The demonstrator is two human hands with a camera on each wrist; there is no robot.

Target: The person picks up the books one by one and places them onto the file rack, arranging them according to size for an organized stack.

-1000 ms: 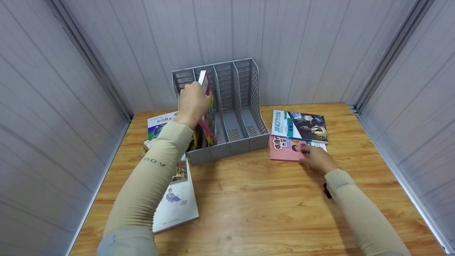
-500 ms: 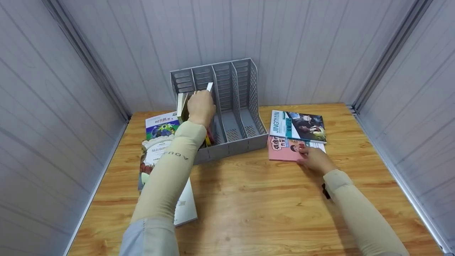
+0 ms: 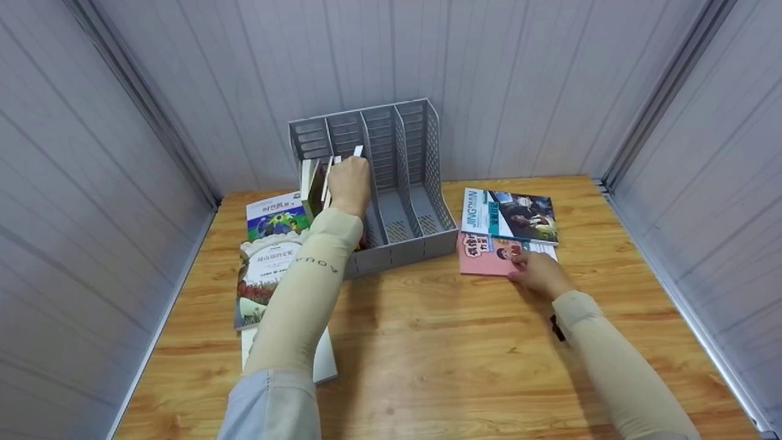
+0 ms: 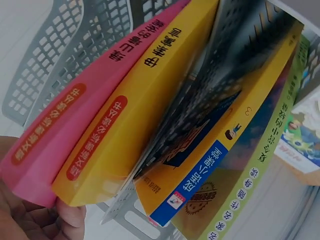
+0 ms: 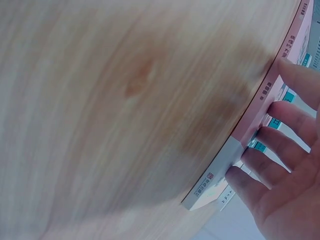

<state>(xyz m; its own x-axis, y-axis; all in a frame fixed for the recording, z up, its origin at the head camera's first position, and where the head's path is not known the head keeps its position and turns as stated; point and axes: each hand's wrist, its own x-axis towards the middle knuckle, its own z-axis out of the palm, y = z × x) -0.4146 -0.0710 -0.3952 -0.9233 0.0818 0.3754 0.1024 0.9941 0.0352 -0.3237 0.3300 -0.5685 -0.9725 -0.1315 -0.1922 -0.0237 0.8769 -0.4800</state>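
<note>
My left hand is over the second compartment from the left of a grey file rack. In the left wrist view its fingers grip the near ends of a pink book and a yellow book, which stand side by side. Across a divider, in the leftmost compartment, are a yellow-and-blue book and a green-spined book. My right hand rests on a pink picture-covered book lying on the table. Its extended fingertips touch the cover along the spine edge in the right wrist view.
A teal-and-black magazine overlaps the pink-covered book at the right. Left of the rack lie a blue-green book, a white-and-red floral book and a white book. Panel walls surround the wooden table.
My left hand has gone down and slightly right, lowering the pink and yellow books into the second compartment. The leftmost compartment's books have come into view. My right hand keeps its place.
</note>
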